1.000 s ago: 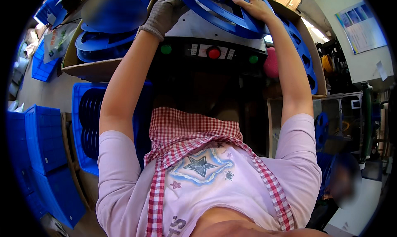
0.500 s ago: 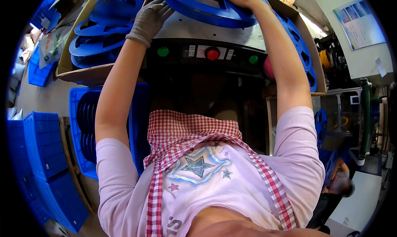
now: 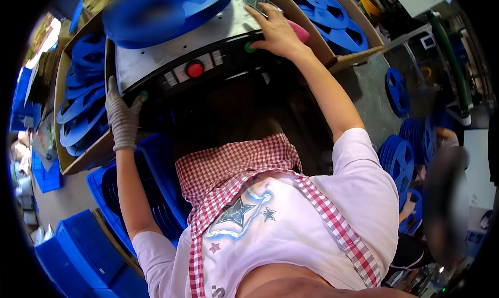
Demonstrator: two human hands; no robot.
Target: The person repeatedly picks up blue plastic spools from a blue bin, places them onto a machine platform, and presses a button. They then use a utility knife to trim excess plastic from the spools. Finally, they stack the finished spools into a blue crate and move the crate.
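On the machine's metal plate (image 3: 138,64) lies a large blue plastic reel (image 3: 208,9), with neither of my hands touching it. Along the front edge runs a black control panel (image 3: 228,57) with a red button (image 3: 194,69) in its middle. My left hand (image 3: 122,118), in a grey glove, is open at the panel's left end, its thumb by a green button (image 3: 144,96). My bare right hand (image 3: 280,35) is open with fingers spread over the right end. Its thumb is at another green button (image 3: 249,47). A pink rounded thing (image 3: 300,32) shows beside that hand.
Cardboard boxes (image 3: 78,165) (image 3: 358,59) holding blue reels flank the machine. Below the left box stands a blue crate (image 3: 97,182) with black discs. Stacked blue crates (image 3: 83,241) stand farther left. At the right, another person's hand (image 3: 409,207) is at a blue reel.
Both hands have left the blue reel and come down to the two ends of the control panel. The view has turned, so the machine appears tilted and farther left.
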